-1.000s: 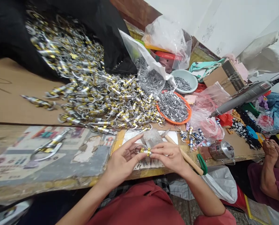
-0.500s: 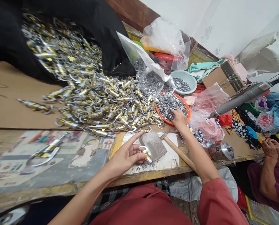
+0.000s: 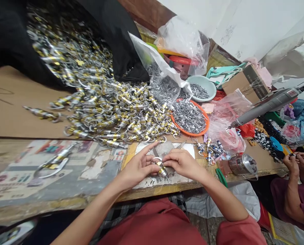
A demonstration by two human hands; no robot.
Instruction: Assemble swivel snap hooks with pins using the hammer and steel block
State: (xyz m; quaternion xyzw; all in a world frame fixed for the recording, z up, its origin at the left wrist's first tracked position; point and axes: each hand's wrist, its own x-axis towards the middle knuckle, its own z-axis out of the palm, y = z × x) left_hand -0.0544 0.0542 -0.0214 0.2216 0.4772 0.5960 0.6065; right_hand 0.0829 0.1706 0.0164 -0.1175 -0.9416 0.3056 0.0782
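Note:
My left hand holds a silver-and-yellow hooked metal piece between thumb and fingers, with the index finger stretched out past it. The piece's curved hook points up and a small ring hangs at its lower end. My right hand is pinched closed at the upper side of this piece; whatever lies between its fingertips is hidden. Behind both hands sits a grey metal block, partly covered, on a white sheet. An orange bowl full of small metal parts stands beyond my right hand.
A large heap of similar hooked pieces spreads across the back left, spilling from black cloth. A pale blue bowl, a grey power screwdriver, a metal mug and a green handle-like object are to the right. A co-worker's hands show far right.
My right hand has left the orange bowl and come toward me and left, to the hooked piece. My left hand still holds that piece in nearly the same spot.

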